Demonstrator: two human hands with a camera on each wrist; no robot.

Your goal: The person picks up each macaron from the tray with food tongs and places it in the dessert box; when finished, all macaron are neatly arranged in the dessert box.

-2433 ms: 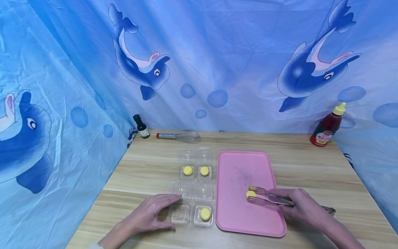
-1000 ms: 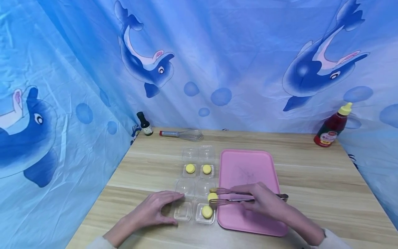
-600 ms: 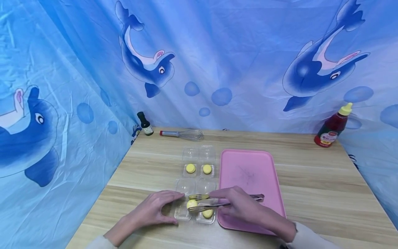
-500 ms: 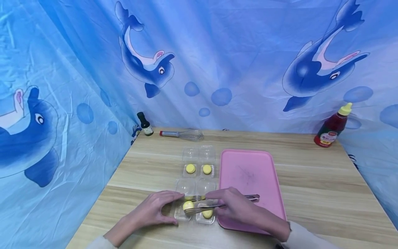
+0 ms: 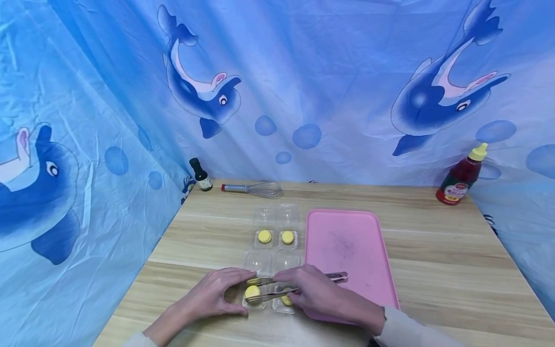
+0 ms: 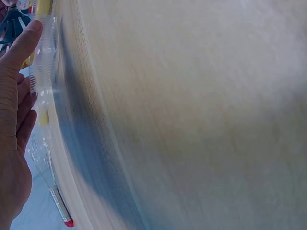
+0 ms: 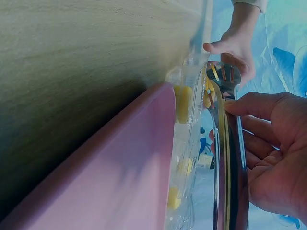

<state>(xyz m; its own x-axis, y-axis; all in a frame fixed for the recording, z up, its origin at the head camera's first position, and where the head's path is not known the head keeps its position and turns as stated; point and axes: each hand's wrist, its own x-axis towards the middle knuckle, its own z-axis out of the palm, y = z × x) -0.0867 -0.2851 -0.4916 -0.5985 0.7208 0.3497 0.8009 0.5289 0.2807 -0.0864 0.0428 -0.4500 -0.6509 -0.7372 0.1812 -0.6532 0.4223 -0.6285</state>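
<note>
In the head view my right hand point(image 5: 314, 291) grips metal food tongs point(image 5: 337, 276). Their slotted ends lie around a yellow macaron point(image 5: 252, 292) at the front-left cup of the clear plastic box point(image 5: 258, 262); whether it touches the bottom cannot be seen. The tongs and right hand partly cover a second macaron point(image 5: 286, 300) in the front-right cup. My left hand point(image 5: 212, 294) lies at the box's left side, thumb and fingers spread and slightly bent. In the left wrist view the thumb point(image 6: 26, 43) is at the plastic edge. The right wrist view shows fingers and thumb around the tongs point(image 7: 228, 158).
Behind, another clear box point(image 5: 276, 217) stands with lids raised, a macaron in each front cup. A pink tray point(image 5: 342, 236) lies to the right, partly under my right forearm. A whisk point(image 5: 251, 188), a dark bottle point(image 5: 200, 174) and a red sauce bottle point(image 5: 460, 176) are at the back edge.
The right hand has carried the macaron in the tongs leftward from the pink tray, over the front-right cup, to the front-left cup. The left hand has stayed beside the box.
</note>
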